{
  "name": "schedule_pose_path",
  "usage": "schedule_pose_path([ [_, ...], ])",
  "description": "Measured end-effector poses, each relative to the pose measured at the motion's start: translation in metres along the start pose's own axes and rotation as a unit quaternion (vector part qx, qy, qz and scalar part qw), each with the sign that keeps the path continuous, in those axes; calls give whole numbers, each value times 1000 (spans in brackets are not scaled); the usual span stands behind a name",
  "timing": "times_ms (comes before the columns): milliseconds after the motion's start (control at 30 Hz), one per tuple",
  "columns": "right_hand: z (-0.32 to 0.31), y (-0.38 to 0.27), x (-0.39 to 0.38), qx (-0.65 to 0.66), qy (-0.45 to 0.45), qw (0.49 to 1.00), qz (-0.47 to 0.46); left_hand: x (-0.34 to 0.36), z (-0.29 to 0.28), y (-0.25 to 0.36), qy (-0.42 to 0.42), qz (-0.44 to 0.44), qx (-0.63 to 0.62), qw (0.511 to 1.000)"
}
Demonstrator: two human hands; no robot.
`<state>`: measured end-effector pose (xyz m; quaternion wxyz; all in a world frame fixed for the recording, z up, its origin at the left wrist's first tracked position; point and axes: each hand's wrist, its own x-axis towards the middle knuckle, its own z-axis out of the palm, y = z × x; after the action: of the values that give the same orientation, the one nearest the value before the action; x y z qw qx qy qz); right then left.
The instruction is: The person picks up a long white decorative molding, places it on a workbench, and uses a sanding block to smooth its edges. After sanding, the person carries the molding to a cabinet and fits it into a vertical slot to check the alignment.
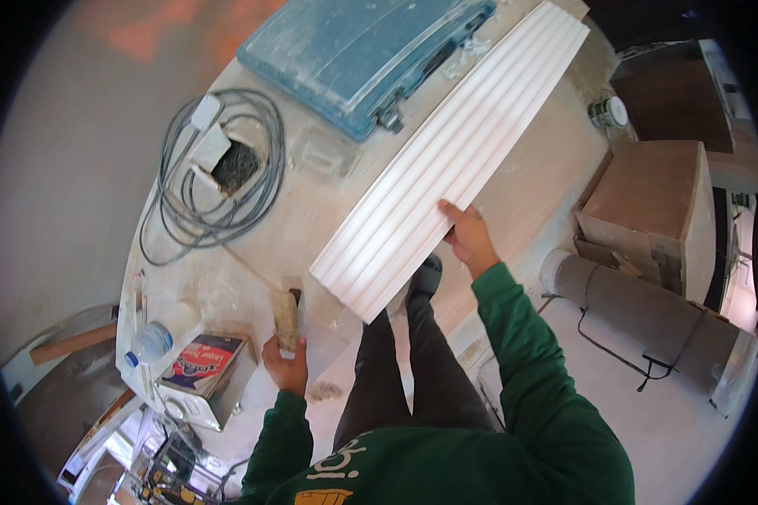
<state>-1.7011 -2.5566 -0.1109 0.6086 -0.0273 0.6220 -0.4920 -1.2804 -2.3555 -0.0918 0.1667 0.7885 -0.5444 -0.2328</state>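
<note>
My right hand (467, 236) grips the near-right long edge of a long white fluted panel (446, 160), its thumb lying on the ribbed face. The panel slants from above my legs up to the far right. On the left, my left hand (286, 366) is closed round the lower end of a worn, tan, block-like piece (285, 320). A small dark part sticks out beside its top; I cannot tell whether it is a tool or a plain block. This piece is held apart from the panel.
A dusty blue case (362, 50) lies beyond the panel. Coiled grey cable (269, 168) sits at the left, above a plastic bottle (152, 343) and a rectangular metal can (206, 379). Cardboard boxes (648, 189), a grey roll (632, 307) and a small tub (608, 112) stand on the right.
</note>
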Motion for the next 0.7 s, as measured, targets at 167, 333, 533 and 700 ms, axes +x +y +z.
schedule_pose_path([
  [167,12,-7,-7,-1,13,994,-110,3,8,-1,9,12,31,999],
  [333,43,-20,-20,23,57,982,-176,3,2,-6,-9,-3,43,999],
  [533,50,-76,-47,19,98,966,-238,-20,4,3,66,57,-30,996],
  [700,58,-161,-128,91,53,972,-209,-136,-40,31,-207,-43,-97,973],
])
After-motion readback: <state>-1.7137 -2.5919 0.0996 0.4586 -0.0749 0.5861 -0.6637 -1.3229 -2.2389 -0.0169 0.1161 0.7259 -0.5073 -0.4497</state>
